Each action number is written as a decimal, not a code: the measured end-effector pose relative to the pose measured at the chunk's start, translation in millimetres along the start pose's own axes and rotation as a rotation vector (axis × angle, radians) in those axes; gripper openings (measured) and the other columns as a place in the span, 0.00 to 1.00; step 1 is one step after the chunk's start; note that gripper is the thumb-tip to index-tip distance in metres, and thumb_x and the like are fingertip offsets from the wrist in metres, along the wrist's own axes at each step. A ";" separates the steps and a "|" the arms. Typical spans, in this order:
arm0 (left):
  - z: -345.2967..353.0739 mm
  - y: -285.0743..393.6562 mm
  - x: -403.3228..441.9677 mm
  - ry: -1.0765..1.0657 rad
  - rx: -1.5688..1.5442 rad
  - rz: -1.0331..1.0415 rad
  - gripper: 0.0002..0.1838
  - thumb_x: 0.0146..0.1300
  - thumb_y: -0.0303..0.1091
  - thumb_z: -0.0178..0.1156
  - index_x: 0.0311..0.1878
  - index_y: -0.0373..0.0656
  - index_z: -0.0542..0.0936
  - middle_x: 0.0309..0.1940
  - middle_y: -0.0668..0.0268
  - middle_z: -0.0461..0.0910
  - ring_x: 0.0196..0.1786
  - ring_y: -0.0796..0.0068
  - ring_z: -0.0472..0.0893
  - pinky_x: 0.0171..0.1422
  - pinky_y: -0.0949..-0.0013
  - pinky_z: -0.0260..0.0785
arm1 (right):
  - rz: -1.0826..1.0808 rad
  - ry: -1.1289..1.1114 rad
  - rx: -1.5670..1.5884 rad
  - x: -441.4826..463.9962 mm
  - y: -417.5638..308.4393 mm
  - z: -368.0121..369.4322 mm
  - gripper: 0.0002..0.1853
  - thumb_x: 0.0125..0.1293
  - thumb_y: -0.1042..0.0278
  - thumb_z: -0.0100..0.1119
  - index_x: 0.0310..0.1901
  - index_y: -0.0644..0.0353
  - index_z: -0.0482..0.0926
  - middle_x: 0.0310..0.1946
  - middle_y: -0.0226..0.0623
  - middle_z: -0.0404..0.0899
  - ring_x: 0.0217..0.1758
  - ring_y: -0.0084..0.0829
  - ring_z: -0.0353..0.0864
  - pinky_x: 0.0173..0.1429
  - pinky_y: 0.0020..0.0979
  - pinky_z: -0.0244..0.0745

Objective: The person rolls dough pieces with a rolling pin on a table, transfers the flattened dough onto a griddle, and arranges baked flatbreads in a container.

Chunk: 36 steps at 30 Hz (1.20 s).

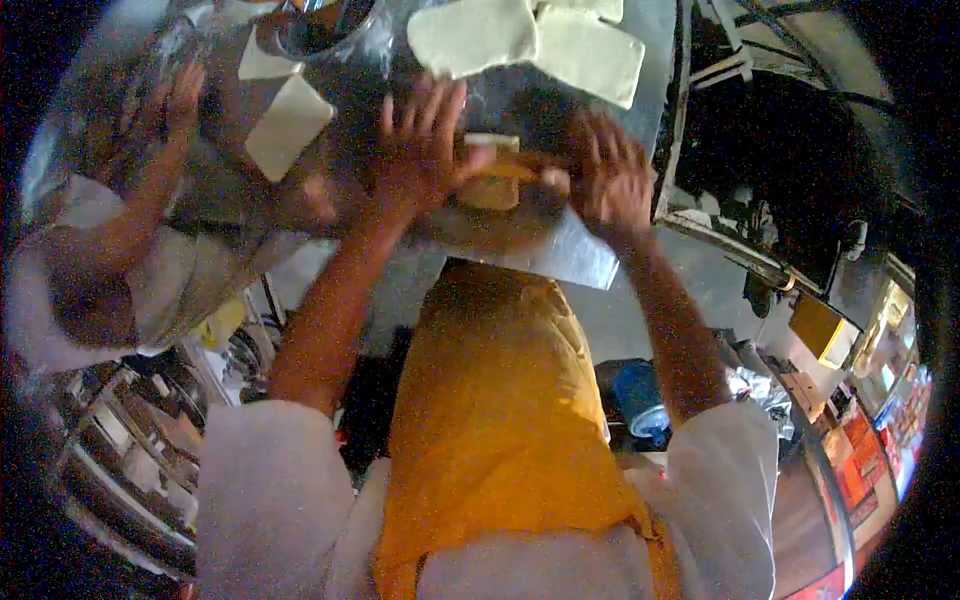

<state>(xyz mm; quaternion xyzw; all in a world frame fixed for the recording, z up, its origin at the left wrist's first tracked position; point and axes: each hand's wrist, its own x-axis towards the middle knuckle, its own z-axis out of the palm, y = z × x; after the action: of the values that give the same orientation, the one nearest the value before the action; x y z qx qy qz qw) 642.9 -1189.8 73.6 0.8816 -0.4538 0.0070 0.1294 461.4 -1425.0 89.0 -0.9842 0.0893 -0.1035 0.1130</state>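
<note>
A small piece of dough (492, 192) lies on the metal work surface, with a wooden rolling pin (520, 165) across it. My left hand (415, 150) rests palm down near the pin's left end, fingers stretched out and spread. Over the right end is my right hand (612, 180), also flat with its fingers extended. Both thumbs point inward along the pin, and its ends are hidden under my hands. Just beyond my left fingertips is a rolled sheet of dough (472, 38); a second dough sheet (590, 55) lies to its right.
At the left, a co-worker's hand (185, 95) and forearm reach over the same metal table (350, 110). Another dough piece (290, 128) lies between us. A dark opening with a metal frame (680, 110) borders the right side. Below right stands a blue container (640, 400).
</note>
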 end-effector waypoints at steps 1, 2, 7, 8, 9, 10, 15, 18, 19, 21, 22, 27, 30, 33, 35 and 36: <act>1.5 -2.6 -34.7 0.004 -0.001 -0.002 0.50 0.67 0.75 0.51 0.82 0.48 0.62 0.82 0.57 0.61 0.83 0.52 0.60 0.83 0.33 0.44 | 0.053 -0.062 -0.012 -23.9 -8.6 4.6 0.44 0.75 0.29 0.45 0.75 0.62 0.68 0.74 0.54 0.70 0.75 0.55 0.70 0.74 0.56 0.64; 8.0 14.5 -31.4 -0.011 0.000 -0.002 0.51 0.67 0.76 0.51 0.82 0.48 0.62 0.82 0.56 0.61 0.83 0.51 0.60 0.83 0.33 0.42 | 0.105 -0.124 -0.027 -48.2 -16.5 9.8 0.45 0.75 0.28 0.44 0.75 0.63 0.69 0.73 0.56 0.70 0.75 0.56 0.70 0.73 0.55 0.66; -13.3 16.5 21.9 0.016 0.003 0.069 0.51 0.65 0.69 0.61 0.83 0.48 0.60 0.82 0.56 0.60 0.83 0.49 0.59 0.83 0.31 0.42 | 0.093 -0.070 -0.110 -4.3 -1.6 2.8 0.42 0.76 0.31 0.45 0.76 0.61 0.67 0.77 0.51 0.67 0.78 0.53 0.68 0.76 0.54 0.63; -2.8 4.8 39.0 0.057 -0.050 0.042 0.52 0.65 0.68 0.63 0.83 0.47 0.60 0.83 0.56 0.60 0.83 0.49 0.59 0.83 0.31 0.42 | 0.085 -0.049 -0.150 24.2 0.5 -3.5 0.41 0.76 0.33 0.46 0.77 0.60 0.66 0.78 0.49 0.66 0.78 0.53 0.67 0.77 0.54 0.61; 3.5 -10.5 52.8 0.096 -0.104 0.015 0.52 0.64 0.67 0.65 0.83 0.47 0.59 0.83 0.56 0.59 0.83 0.49 0.59 0.83 0.30 0.43 | -0.001 0.069 -0.227 47.0 -2.4 -8.3 0.42 0.76 0.34 0.47 0.79 0.59 0.64 0.78 0.48 0.66 0.78 0.52 0.67 0.78 0.54 0.60; -2.9 -23.8 56.0 0.075 -0.108 0.013 0.54 0.63 0.68 0.65 0.83 0.45 0.58 0.83 0.54 0.57 0.84 0.48 0.57 0.82 0.28 0.43 | 0.005 0.054 -0.224 38.9 -18.0 -7.2 0.42 0.76 0.34 0.47 0.79 0.59 0.64 0.78 0.48 0.66 0.78 0.52 0.67 0.78 0.54 0.60; -31.5 23.0 -41.8 -0.135 -0.136 0.021 0.58 0.61 0.74 0.61 0.82 0.40 0.60 0.82 0.51 0.59 0.83 0.46 0.60 0.81 0.30 0.46 | 0.170 -0.090 0.051 -58.1 -54.0 -2.2 0.44 0.76 0.31 0.45 0.81 0.58 0.60 0.79 0.46 0.65 0.81 0.51 0.63 0.79 0.57 0.57; -33.7 -0.7 -19.8 -0.003 -0.114 0.079 0.53 0.62 0.70 0.63 0.82 0.45 0.62 0.82 0.53 0.60 0.83 0.46 0.60 0.81 0.31 0.46 | 0.155 -0.151 0.005 -19.7 -51.5 8.1 0.44 0.76 0.30 0.44 0.80 0.56 0.61 0.79 0.46 0.65 0.80 0.51 0.64 0.79 0.57 0.57; -45.0 -8.7 16.9 0.015 -0.022 0.116 0.52 0.63 0.68 0.65 0.82 0.47 0.62 0.82 0.55 0.60 0.82 0.46 0.60 0.81 0.31 0.47 | 0.124 -0.073 -0.033 14.5 -43.2 -1.0 0.41 0.76 0.32 0.46 0.80 0.53 0.62 0.79 0.46 0.65 0.80 0.51 0.65 0.79 0.58 0.56; -24.5 -30.2 70.6 0.130 -0.140 0.111 0.46 0.67 0.66 0.62 0.80 0.48 0.65 0.82 0.57 0.61 0.82 0.45 0.61 0.81 0.31 0.48 | 0.087 -0.001 -0.068 70.5 -29.1 -8.2 0.39 0.76 0.33 0.48 0.80 0.50 0.64 0.79 0.46 0.65 0.80 0.51 0.65 0.79 0.59 0.55; -26.8 -62.4 57.2 0.172 -0.089 0.108 0.46 0.67 0.65 0.63 0.81 0.49 0.64 0.82 0.57 0.61 0.82 0.45 0.61 0.81 0.31 0.49 | 0.069 0.040 -0.093 90.8 -58.2 2.4 0.38 0.76 0.35 0.50 0.79 0.50 0.65 0.76 0.45 0.68 0.78 0.50 0.67 0.78 0.59 0.56; -29.4 5.9 -73.6 -0.015 -0.049 0.078 0.54 0.59 0.77 0.60 0.79 0.46 0.67 0.81 0.54 0.61 0.82 0.41 0.58 0.77 0.27 0.53 | 0.058 -0.076 -0.024 -46.3 -74.9 6.2 0.40 0.73 0.36 0.55 0.77 0.55 0.66 0.70 0.44 0.74 0.70 0.49 0.74 0.76 0.59 0.58; -34.0 54.0 -98.8 -0.049 0.015 0.063 0.44 0.68 0.65 0.61 0.78 0.44 0.68 0.80 0.51 0.63 0.80 0.41 0.63 0.75 0.31 0.57 | -0.023 -0.106 -0.018 -86.0 -53.7 0.7 0.30 0.71 0.49 0.61 0.69 0.54 0.74 0.56 0.39 0.81 0.61 0.45 0.78 0.71 0.54 0.63; -2.4 25.7 -65.7 -0.009 -0.312 -0.107 0.40 0.69 0.55 0.65 0.77 0.43 0.68 0.74 0.48 0.69 0.75 0.41 0.69 0.74 0.40 0.63 | -0.095 -0.070 0.015 -69.4 -56.3 -5.5 0.23 0.69 0.56 0.64 0.63 0.54 0.78 0.51 0.36 0.82 0.56 0.44 0.80 0.65 0.48 0.69; 31.5 9.4 -42.8 0.074 -0.596 -0.270 0.35 0.63 0.43 0.71 0.72 0.44 0.73 0.58 0.46 0.82 0.62 0.44 0.79 0.66 0.53 0.72 | -0.132 -0.051 0.023 -74.8 -57.0 -8.4 0.20 0.68 0.59 0.66 0.59 0.54 0.79 0.50 0.36 0.82 0.53 0.43 0.80 0.61 0.46 0.71; 27.3 2.7 -38.1 -0.010 -0.511 -0.241 0.32 0.62 0.41 0.72 0.68 0.44 0.76 0.55 0.48 0.83 0.59 0.45 0.81 0.62 0.52 0.74 | -0.161 -0.057 0.078 -79.8 -57.9 -9.6 0.21 0.67 0.60 0.67 0.59 0.54 0.80 0.50 0.37 0.82 0.53 0.43 0.80 0.59 0.45 0.72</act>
<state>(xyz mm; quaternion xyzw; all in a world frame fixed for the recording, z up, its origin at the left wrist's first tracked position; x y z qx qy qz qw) 615.5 -1167.2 42.8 0.8681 -0.3334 -0.1275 0.3449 391.3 -1355.6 97.4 -0.9855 0.0025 -0.0874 0.1452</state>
